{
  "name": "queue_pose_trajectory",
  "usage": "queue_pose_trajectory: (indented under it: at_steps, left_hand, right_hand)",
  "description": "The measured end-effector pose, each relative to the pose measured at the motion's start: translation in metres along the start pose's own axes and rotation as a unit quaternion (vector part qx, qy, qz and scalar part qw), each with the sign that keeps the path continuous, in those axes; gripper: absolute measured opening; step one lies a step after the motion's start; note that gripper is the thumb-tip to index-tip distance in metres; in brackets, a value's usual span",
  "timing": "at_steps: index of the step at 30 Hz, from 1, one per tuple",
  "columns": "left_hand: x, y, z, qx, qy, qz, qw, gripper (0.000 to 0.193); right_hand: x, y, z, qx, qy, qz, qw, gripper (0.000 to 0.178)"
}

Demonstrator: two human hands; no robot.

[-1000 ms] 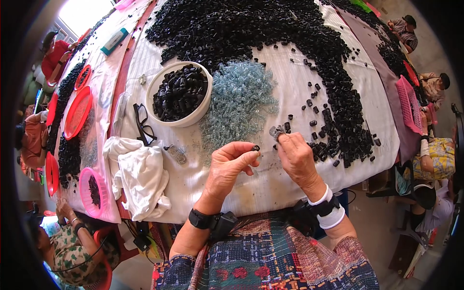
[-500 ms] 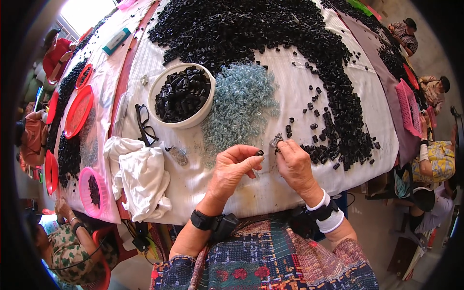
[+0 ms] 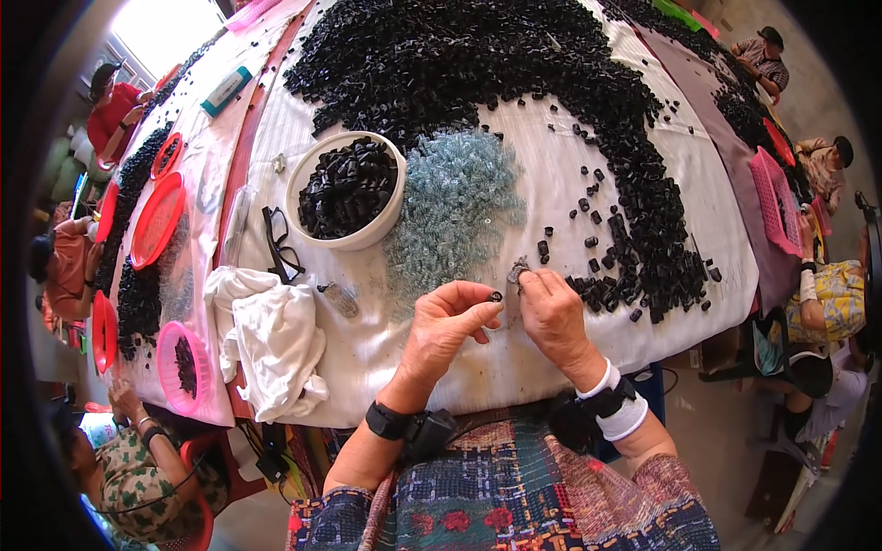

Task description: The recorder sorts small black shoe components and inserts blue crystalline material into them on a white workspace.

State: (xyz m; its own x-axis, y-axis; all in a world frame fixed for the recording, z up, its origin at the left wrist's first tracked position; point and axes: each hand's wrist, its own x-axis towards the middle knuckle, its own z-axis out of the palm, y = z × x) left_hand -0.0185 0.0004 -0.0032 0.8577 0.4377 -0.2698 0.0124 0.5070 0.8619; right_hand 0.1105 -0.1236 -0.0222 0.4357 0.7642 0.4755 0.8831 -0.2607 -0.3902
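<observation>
Between thumb and forefinger, my left hand [image 3: 441, 326] pinches a small black ring-shaped part [image 3: 496, 297]. Close to its right, my right hand [image 3: 558, 317] is closed around a small grey crumpled-looking bunch [image 3: 519, 269], whose kind I cannot make out. Both hands hover over the near part of the white-covered table [image 3: 478, 372]. Just beyond them spreads a heap of tiny clear bluish coil-like pieces [image 3: 455, 197]. A white bowl [image 3: 363, 239] full of black cylindrical pieces [image 3: 344, 188] stands left of that heap. More loose black pieces [image 3: 606, 294] lie right of my right hand.
A large pile of black pieces [image 3: 459, 69] covers the far table. Eyeglasses [image 3: 278, 243], a crumpled white cloth [image 3: 271, 340] and a small clear object [image 3: 340, 298] lie at left. Red baskets [image 3: 158, 220] and a pink basket [image 3: 776, 202] stand on side tables, where other people sit.
My two hands have come slightly closer together, the right one shifting a little left. The black ring is still in my left fingers. The whole view has shifted slightly.
</observation>
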Motion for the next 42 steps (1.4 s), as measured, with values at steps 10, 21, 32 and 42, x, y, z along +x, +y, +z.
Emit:
queue_pose_trajectory:
  at_steps: [10, 21, 32, 42]
  left_hand:
    - [-0.003, 0.008, 0.012, -0.013, 0.004, 0.020, 1.000, 0.017]
    - [-0.003, 0.005, 0.012, 0.035, 0.004, 0.030, 0.999, 0.018]
    - [-0.003, 0.001, 0.011, 0.077, 0.019, 0.035, 0.996, 0.019]
    - [-0.004, 0.003, 0.015, 0.070, 0.035, 0.009, 0.997, 0.018]
  right_hand:
    - [0.014, -0.030, -0.027, 0.312, 0.110, 0.111, 0.937, 0.024]
    - [0.015, -0.033, -0.024, 0.262, 0.116, 0.068, 0.956, 0.022]
    - [0.012, -0.031, -0.022, 0.238, 0.098, 0.046, 0.965, 0.024]
    - [0.010, -0.032, -0.025, 0.205, 0.076, 0.034, 0.975, 0.021]
